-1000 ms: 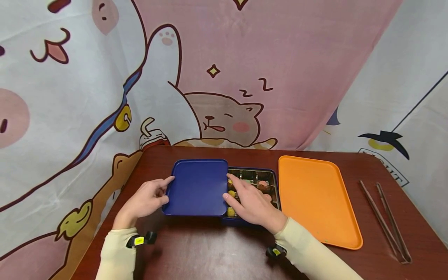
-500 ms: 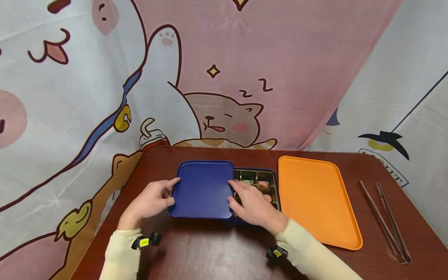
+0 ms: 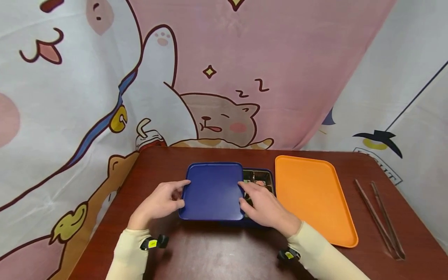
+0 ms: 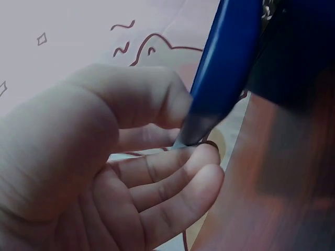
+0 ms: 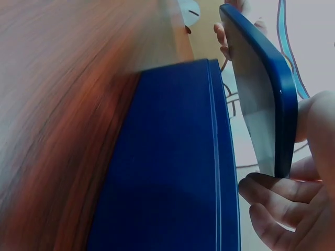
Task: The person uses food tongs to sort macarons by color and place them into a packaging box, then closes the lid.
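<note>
A square dark blue lid (image 3: 213, 191) is held level by both hands, close over a dark blue box (image 5: 162, 162). My left hand (image 3: 161, 200) grips the lid's left edge, with thumb and fingers on the rim. At the opposite edge, my right hand (image 3: 266, 206) has its thumb and fingertips on the rim. The right wrist view shows a gap between the lid's pale underside and the box's top edge. Only the right end of the box's gold-black compartments shows, with a pink sweet (image 3: 260, 183) in one; the lid hides the rest.
To the right of the box, an orange tray (image 3: 311, 198) lies flat on the dark red wooden table (image 3: 217, 252). Metal tongs (image 3: 377, 221) lie farther right, arms spread. A cartoon-print cloth (image 3: 280, 58) hangs behind the table.
Both hands have carried the lid to the right, so it covers more of the box and fewer sweets show. The tray and tongs stay put; the head view has shifted slightly.
</note>
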`<act>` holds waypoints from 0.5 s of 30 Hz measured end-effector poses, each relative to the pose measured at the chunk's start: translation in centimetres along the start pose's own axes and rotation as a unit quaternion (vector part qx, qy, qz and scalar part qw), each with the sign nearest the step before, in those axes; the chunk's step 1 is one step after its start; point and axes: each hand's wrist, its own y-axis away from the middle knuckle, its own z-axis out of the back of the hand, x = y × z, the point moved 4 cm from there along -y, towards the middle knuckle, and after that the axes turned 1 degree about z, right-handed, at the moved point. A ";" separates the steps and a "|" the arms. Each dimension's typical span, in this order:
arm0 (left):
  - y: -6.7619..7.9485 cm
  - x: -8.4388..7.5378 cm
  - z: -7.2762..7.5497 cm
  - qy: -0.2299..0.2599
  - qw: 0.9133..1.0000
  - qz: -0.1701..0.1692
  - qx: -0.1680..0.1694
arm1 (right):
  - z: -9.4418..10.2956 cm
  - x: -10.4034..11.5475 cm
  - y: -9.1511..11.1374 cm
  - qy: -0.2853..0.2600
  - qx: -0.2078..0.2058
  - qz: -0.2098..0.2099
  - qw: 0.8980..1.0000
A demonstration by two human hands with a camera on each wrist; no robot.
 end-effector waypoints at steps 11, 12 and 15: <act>-2.4 -2.8 -1.8 0.007 0.999 -0.047 0.014 | 2.0 -2.3 2.5 -0.029 0.023 -0.032 0.999; -2.6 -3.1 -1.9 0.007 0.998 -0.052 0.016 | 2.3 -2.5 2.7 -0.031 0.026 -0.037 0.999; -3.3 -3.9 -2.5 0.008 0.997 -0.069 0.018 | 3.0 -3.1 3.4 -0.019 0.020 -0.041 0.999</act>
